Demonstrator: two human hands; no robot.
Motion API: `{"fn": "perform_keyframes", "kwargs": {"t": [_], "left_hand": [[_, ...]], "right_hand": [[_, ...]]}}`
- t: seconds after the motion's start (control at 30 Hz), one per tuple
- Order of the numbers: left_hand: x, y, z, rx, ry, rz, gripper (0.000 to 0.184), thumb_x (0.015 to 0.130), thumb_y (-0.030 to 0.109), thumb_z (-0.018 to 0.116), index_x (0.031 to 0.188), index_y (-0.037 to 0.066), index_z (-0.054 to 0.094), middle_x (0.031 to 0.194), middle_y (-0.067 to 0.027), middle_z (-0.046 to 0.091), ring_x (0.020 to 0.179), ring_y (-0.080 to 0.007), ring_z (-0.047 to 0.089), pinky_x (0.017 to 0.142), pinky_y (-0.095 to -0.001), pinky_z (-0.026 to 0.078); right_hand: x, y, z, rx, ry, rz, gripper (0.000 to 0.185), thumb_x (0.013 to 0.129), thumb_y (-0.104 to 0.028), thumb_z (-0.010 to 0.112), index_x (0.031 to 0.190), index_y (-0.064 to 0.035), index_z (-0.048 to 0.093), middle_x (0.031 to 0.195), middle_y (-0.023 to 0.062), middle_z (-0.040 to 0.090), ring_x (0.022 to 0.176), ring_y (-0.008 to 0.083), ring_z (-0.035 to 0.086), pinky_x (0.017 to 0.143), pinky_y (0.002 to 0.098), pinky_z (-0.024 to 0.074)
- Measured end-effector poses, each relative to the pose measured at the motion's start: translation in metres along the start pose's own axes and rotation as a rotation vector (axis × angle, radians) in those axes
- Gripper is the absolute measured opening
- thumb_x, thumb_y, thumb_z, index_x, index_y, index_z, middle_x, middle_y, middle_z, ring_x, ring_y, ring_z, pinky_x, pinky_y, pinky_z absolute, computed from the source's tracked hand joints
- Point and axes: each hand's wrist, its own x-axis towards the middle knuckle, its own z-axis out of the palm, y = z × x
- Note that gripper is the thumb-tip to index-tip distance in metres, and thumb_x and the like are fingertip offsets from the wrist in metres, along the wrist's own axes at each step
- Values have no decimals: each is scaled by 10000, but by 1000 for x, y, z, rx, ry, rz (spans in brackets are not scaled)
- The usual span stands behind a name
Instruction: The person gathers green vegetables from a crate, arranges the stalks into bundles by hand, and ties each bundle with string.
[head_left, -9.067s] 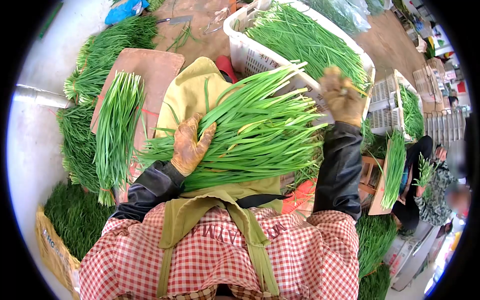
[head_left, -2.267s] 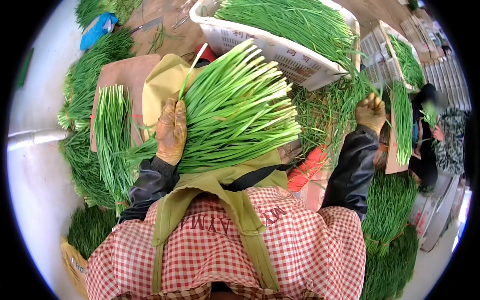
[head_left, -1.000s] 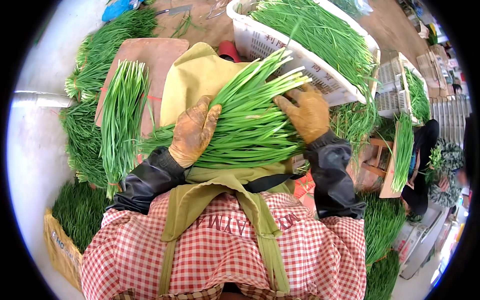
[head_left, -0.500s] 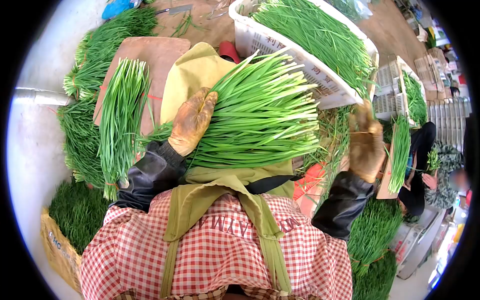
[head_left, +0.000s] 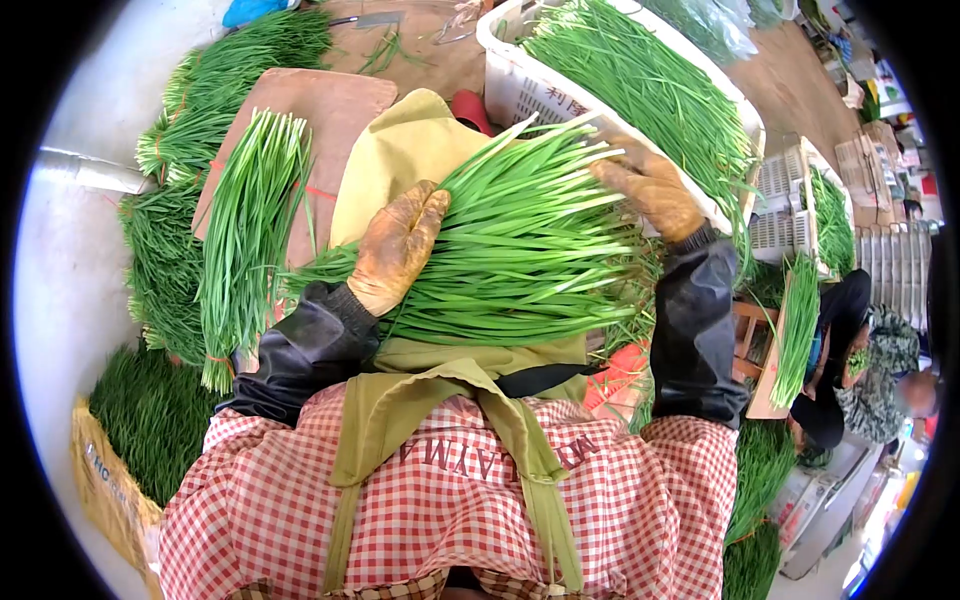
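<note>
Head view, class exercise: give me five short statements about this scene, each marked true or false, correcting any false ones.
1. The left hand is on a bunch of green stalks. True.
2. The knife is in the right hand. False: it lies on the brown floor; that hand is by the stalks' pale ends.
3. The large crate is black. False: it is white.
4. A tied bunch lies partly on the reddish-brown board. True.
5. The checked garment is red and white. True.

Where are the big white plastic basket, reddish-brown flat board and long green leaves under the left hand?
Big white plastic basket (head_left: 515, 85): head view, near wall.
Reddish-brown flat board (head_left: 335, 105): head view, bare upper part.
Long green leaves (head_left: 525, 240): head view, middle.
</note>
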Motion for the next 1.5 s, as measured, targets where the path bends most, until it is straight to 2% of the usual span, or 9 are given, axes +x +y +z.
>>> {"fn": "perform_keyframes", "kwargs": {"t": [0.33, 0.43, 0.63, 0.77, 1.0, 1.07, 1.2, 1.4, 1.5], "left_hand": [[7, 50, -4, 160, -78, 232, 428, 940, 291, 566, 1241, -10, 523, 1051, -215, 627, 978, -298, 619, 846, -349, 472], [6, 63, -2, 325, -196, 347, 593, 882, 348, 633, 1331, 12, 439, 1154, -248, 572, 1071, -342, 576, 894, -394, 457], [-5, 59, -12, 446, -375, 343, 1034, 748, 482, 732, 1437, -59, 185, 1325, -288, 434, 1237, -394, 443, 1031, -415, 370], [-12, 55, -27, 580, -460, 437, 1217, 616, 568, 787, 1445, -62, 157, 1345, -296, 411, 1234, -401, 440, 1034, -414, 367], [-33, 40, -43, 809, -639, 149, 1186, 605, 374, 799, 1468, -40, 98, 1277, -309, 465, 1136, -430, 494, 1012, -402, 385], [-38, 17, -35, 865, -533, 222, 1107, 625, 306, 772, 1470, -24, 138, 1141, -269, 548, 991, -407, 551, 899, -423, 439], [-36, 8, -30, 881, -407, 231, 1058, 644, 279, 749, 1480, 23, 154, 1002, -191, 571, 905, -334, 578, 815, -416, 455], [-38, 19, -30, 961, -471, 184, 1037, 674, 325, 755, 1477, 23, 173, 1058, -208, 576, 930, -359, 570, 841, -424, 447], [-38, 14, -27, 1027, -413, 263, 1053, 676, 327, 757, 1483, 31, 149, 1044, -221, 589, 887, -373, 585, 830, -435, 458]], "right_hand": [[11, 35, 8, 415, 220, -73, 109, 807, -127, 563, 730, -62, 605, 807, 23, 621, 779, 130, 538, 763, 286, 430], [4, 38, -7, 832, 294, 42, 315, 914, -353, 540, 888, -43, 589, 922, 95, 632, 864, 221, 579, 793, 357, 464], [-54, 82, -49, 398, 299, 369, 660, 839, -679, 498, 1001, -51, 621, 964, 99, 636, 876, 218, 600, 814, 388, 462], [-56, 59, -9, 243, 74, 151, 403, 873, -387, 640, 1009, -8, 658, 860, 7, 611, 769, 99, 534, 701, 227, 437], [-27, 96, 15, -221, 269, 14, 264, 840, -258, 642, 935, -16, 692, 899, 41, 682, 758, 157, 594, 725, 270, 472], [-26, 90, 8, 531, 353, 125, 227, 846, -200, 567, 904, -22, 695, 927, 57, 702, 785, 171, 625, 747, 296, 490], [-39, 141, -35, 710, 873, 237, 254, 917, -254, 477, 799, -58, 585, 1023, 145, 673, 836, 197, 656, 711, 302, 492], [-113, 99, -3, 111, 158, -30, 433, 926, -406, 535, 1020, -4, 665, 1060, 124, 644, 948, 250, 586, 861, 356, 439], [-112, 50, 49, -371, 225, 19, 452, 865, -409, 633, 1077, -10, 654, 1017, 136, 639, 949, 286, 595, 877, 345, 441]]}}
